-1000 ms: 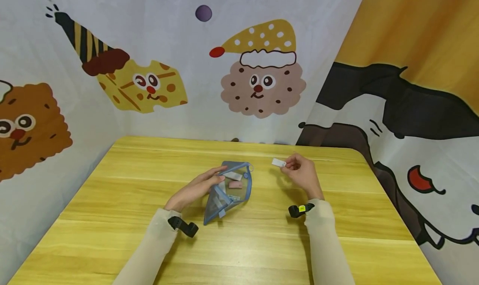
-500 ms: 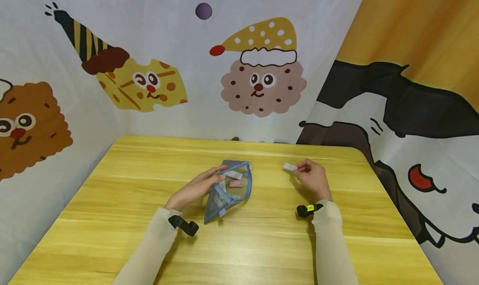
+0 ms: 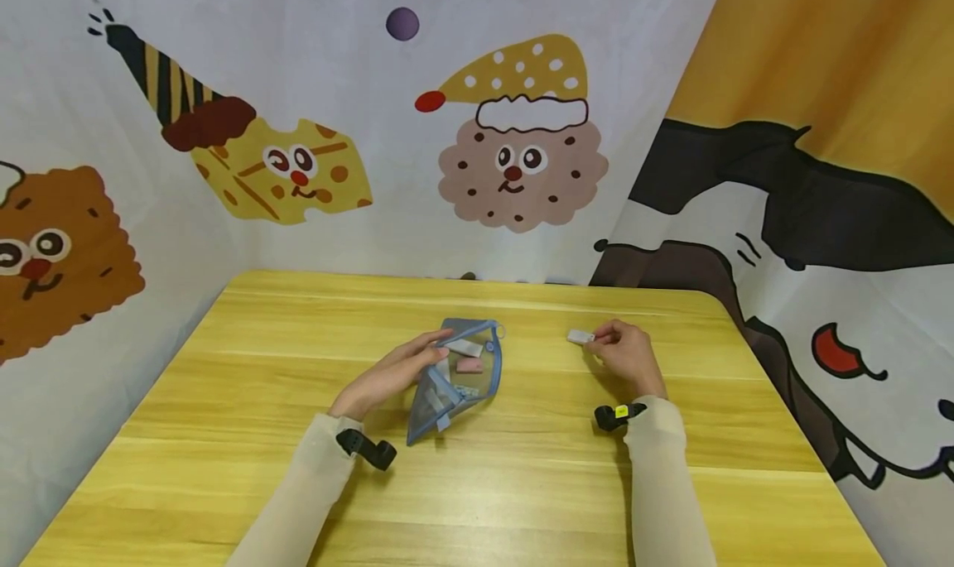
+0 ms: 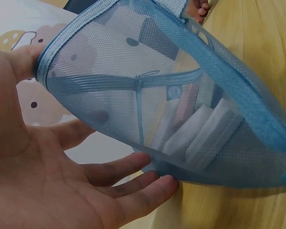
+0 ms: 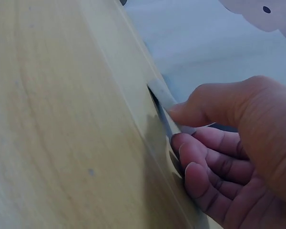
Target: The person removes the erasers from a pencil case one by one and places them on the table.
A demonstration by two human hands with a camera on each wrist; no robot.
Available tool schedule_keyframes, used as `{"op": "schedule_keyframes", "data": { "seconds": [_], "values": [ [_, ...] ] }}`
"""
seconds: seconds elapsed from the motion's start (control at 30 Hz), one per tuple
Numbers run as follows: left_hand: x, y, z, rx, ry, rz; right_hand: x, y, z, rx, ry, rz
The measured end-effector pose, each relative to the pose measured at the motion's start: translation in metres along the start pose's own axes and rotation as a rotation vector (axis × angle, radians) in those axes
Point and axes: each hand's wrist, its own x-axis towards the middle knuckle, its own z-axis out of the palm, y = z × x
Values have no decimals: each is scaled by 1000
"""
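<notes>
Head cam: left hand [image 3: 391, 375] looks to have the mesh pouch [image 3: 427, 408] by its edge, thumb at the rim, other fingers loosely spread. Well to its right, the right hand [image 3: 628, 356] pinches one end of a white block [image 3: 580, 336]. I'd keep that pinch light and the block level. It sits just left of those fingertips, long axis crosswise, free end pointing left; can't tell if it's touching the table [image 3: 484, 501].
</notes>
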Motion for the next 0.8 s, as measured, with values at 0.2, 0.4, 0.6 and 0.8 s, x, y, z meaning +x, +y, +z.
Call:
{"op": "schedule_keyframes", "data": {
  "seconds": [0.2, 0.4, 0.6, 0.8],
  "values": [
    [0, -2, -1, 26, -2, -7, -1, -3, -1, -39, -27, 27],
    [0, -1, 0, 28, 3, -21, -2, -6, -1, -46, -45, 55],
    [0, 0, 0, 19, 3, -12, -3, -8, -1, -62, -71, 60],
    [-1, 0, -1, 2, 3, -8, -3, -11, -3, -38, -76, 28]
  ]
}}
